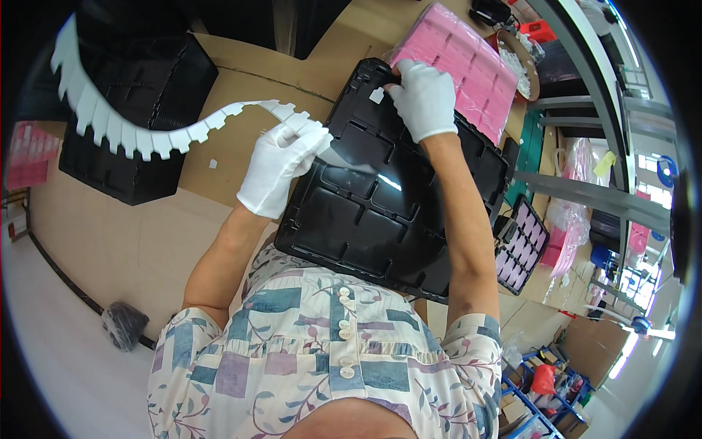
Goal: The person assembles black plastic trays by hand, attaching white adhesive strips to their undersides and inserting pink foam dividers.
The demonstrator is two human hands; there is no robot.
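My left hand (pixel 284 164), in a white glove, pinches the near end of a long white strip of labels (pixel 117 132). The strip curls away to the far left with notched tabs along its edge. Below both hands lies a black plastic tray (pixel 344 227) with shallow moulded compartments, its near edge close to my body. My right hand (pixel 424 99), gloved with thumb and forefinger tips bare, is closed at the tray's far edge. Beside that thumb, a small white label (pixel 376 95) sits on the tray's far left corner.
Black plastic trays (pixel 164 139) stand stacked at the left. Pink-wrapped sheets (pixel 475 62) lie beyond my right hand, near a round container (pixel 528 66) of small white pieces. Another small white label (pixel 213 164) lies on the brown tabletop (pixel 248 95). A metal frame (pixel 585 190) rises at the right.
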